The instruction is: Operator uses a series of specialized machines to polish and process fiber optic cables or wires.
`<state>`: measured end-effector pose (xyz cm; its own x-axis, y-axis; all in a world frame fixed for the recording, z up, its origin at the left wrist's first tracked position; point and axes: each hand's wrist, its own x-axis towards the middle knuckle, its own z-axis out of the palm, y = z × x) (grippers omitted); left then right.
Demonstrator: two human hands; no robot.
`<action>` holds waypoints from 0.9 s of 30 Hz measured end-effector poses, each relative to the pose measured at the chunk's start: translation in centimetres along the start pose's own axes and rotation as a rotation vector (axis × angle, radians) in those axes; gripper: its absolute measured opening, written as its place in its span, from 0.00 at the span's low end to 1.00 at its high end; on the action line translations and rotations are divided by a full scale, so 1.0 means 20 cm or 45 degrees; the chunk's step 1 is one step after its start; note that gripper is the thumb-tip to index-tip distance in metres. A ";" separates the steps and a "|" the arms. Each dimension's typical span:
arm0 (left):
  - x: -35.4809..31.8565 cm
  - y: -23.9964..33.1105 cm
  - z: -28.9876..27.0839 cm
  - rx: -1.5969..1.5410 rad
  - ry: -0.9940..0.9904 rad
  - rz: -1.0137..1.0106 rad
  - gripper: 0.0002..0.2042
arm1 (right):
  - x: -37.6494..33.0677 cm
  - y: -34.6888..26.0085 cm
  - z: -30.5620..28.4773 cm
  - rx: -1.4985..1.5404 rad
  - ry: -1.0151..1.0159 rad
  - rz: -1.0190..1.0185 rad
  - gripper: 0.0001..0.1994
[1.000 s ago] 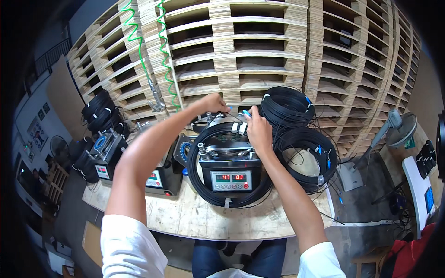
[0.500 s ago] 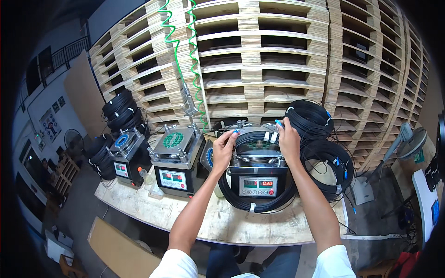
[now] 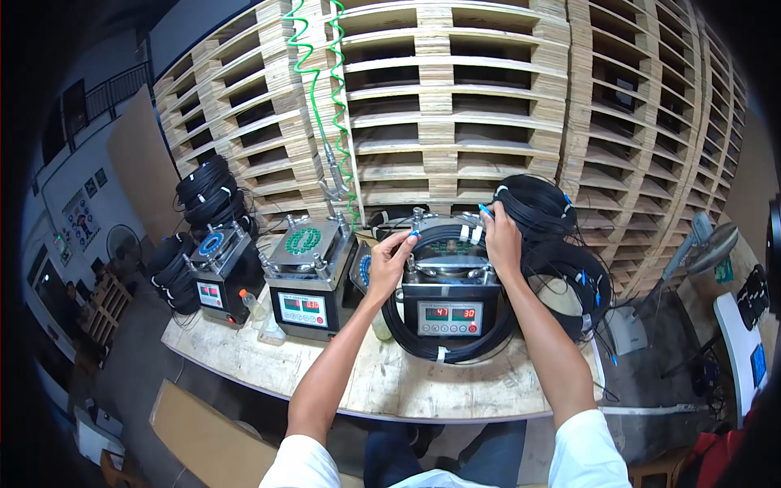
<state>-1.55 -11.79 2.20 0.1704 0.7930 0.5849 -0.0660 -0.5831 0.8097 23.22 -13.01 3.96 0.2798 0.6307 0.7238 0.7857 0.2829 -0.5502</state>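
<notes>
A black cable coil (image 3: pixel 478 350) is looped around a benchtop polishing machine (image 3: pixel 452 293), bound by 2 white bands at the top — and 1 at the bottom. Near its upper arc, 1 blue connector (image 3: pixel 416 234) is pinched in the left hand (image 3: pixel 390 259); another (image 3: pixel 486 211), tilted up-left, is held by the right hand (image 3: pixel 504 244).

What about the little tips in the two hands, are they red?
No, the left hand holds a blue tip and the right hand holds another blue tip.

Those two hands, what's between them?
In the head view, the white-banded black coil and the machine's metal top show between the left hand and right hand.
</notes>
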 end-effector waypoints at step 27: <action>-0.84 0.03 -0.11 1.333 -1.075 0.878 0.13 | -1.08 0.00 -0.32 -0.631 -0.852 -0.959 0.21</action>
<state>-6.64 -25.06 -7.15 0.9215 0.2005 0.3326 0.2811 -0.9352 -0.2151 20.70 -31.18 -8.95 -0.5948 0.7236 0.3501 0.8038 0.5312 0.2678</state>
